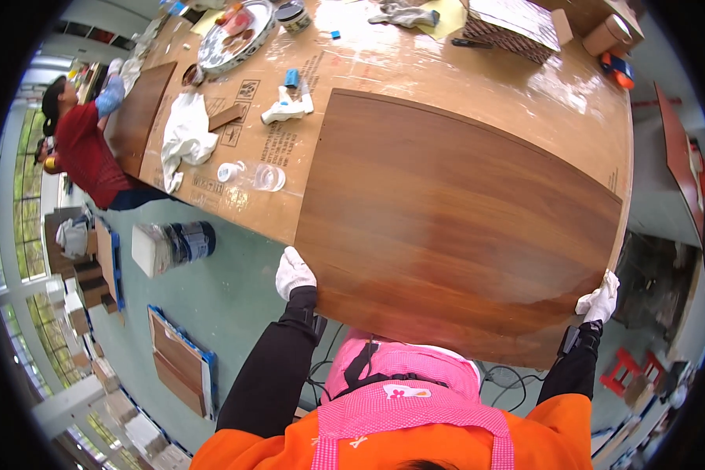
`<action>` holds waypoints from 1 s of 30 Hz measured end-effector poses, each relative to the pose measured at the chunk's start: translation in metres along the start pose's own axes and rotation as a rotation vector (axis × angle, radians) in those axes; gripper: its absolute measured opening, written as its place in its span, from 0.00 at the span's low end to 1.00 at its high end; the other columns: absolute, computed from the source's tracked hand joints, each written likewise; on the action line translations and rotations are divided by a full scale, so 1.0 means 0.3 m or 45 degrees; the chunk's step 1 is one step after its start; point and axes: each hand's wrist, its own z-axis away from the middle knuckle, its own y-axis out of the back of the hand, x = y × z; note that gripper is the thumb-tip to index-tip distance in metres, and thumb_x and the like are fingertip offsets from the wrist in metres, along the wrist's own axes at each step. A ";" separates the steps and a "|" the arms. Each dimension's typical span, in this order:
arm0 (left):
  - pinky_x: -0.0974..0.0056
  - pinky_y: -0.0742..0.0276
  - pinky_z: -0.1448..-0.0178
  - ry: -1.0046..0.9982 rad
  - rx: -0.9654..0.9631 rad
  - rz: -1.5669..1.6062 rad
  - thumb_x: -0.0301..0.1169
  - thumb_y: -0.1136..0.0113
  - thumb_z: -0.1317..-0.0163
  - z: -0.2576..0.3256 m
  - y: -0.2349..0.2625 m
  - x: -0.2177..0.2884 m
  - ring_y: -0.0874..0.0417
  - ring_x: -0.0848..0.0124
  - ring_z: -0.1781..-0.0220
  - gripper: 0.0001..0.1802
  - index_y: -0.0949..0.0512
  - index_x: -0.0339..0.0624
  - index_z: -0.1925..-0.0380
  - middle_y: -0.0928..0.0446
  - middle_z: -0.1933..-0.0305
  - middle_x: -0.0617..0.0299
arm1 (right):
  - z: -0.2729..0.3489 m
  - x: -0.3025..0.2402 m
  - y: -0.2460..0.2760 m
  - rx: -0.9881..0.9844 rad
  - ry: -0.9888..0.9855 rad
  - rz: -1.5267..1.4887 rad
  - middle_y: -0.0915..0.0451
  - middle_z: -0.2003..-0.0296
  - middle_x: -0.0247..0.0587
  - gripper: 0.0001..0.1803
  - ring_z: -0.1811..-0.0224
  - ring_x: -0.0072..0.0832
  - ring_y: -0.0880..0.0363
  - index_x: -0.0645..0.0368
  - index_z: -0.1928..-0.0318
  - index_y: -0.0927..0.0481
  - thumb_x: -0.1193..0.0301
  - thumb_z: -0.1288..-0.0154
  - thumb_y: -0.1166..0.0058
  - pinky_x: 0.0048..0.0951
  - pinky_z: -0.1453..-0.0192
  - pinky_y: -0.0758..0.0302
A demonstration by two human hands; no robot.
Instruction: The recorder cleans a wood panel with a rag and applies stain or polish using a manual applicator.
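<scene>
A large brown wooden panel [446,227] lies on the cardboard-covered table [399,63], its near side reaching past the table's edge towards my body. My left hand [294,272], in a white glove, grips the panel's near left corner, fingers partly hidden. At the panel's right side my right hand [599,298], also in a white glove, grips the edge near the near right corner. A bit of white by its fingers may be cloth or glove; I cannot tell which. The panel's top face is smooth and shiny, with dark grain running across it.
Left of the panel are a clear plastic cup [269,177], a white rag [186,135] and a white spray head [288,106]. A patterned tray [235,59] stands farther back. A bucket [172,247] is on the floor. Another person [86,141] works at the far left. Cables [517,377] hang below.
</scene>
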 end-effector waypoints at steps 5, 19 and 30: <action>0.46 0.22 0.43 -0.058 0.155 0.091 0.56 0.68 0.19 -0.008 -0.036 0.001 0.15 0.40 0.50 0.36 0.15 0.40 0.53 0.14 0.53 0.42 | -0.113 -0.114 0.013 -0.180 -0.875 -0.534 0.36 0.81 0.21 0.15 0.85 0.15 0.39 0.49 0.48 0.15 0.54 0.22 0.43 0.24 0.82 0.40; 0.50 0.21 0.38 -0.649 0.734 0.884 0.46 0.58 0.19 -0.229 0.156 0.785 0.14 0.47 0.46 0.29 0.27 0.34 0.34 0.14 0.52 0.43 | -0.478 -0.917 0.284 0.257 -0.278 -0.748 0.39 0.88 0.20 0.30 0.92 0.20 0.44 0.38 0.81 0.34 0.37 0.27 0.46 0.24 0.89 0.50; 0.49 0.18 0.48 -0.218 0.592 1.098 0.37 0.56 0.21 -0.412 0.451 1.185 0.13 0.47 0.53 0.21 0.25 0.30 0.44 0.15 0.52 0.39 | -0.811 -0.721 0.279 0.427 0.390 -0.928 0.16 0.59 0.33 0.13 0.78 0.29 0.26 0.52 0.51 0.20 0.58 0.25 0.48 0.29 0.77 0.25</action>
